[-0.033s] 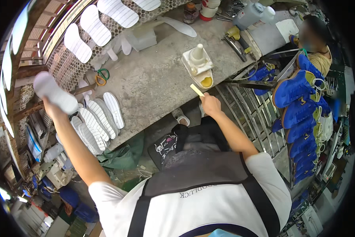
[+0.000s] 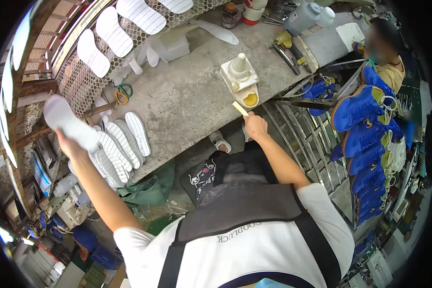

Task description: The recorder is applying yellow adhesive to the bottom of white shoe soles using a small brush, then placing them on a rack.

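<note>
At the far left my left hand (image 2: 71, 146) is closed on the lower edge of a white insole (image 2: 69, 122), raised beside the bench and slightly blurred. Several striped white insoles (image 2: 114, 149) lie overlapped on the bench just right of it. My right hand (image 2: 256, 126) grips a short, flat, pale yellow stick (image 2: 240, 109) over the bench's front edge. Close to the stick's tip stands a white dispenser (image 2: 240, 72) with a cone top and a shallow tray holding yellow liquid (image 2: 250, 100).
More insoles (image 2: 114, 31) rest on a mesh rack (image 2: 76, 79) behind the bench (image 2: 182, 96). Scissors (image 2: 123, 93) lie near it. Bottles (image 2: 302, 19) and a yellow-handled tool (image 2: 285, 41) sit at the back right. Blue shoes (image 2: 362, 129) crowd a metal rack on the right, near another person (image 2: 389, 72).
My left hand has shifted slightly right and down with the insole, toward the overlapped insoles. My right hand and the stick have barely moved.
</note>
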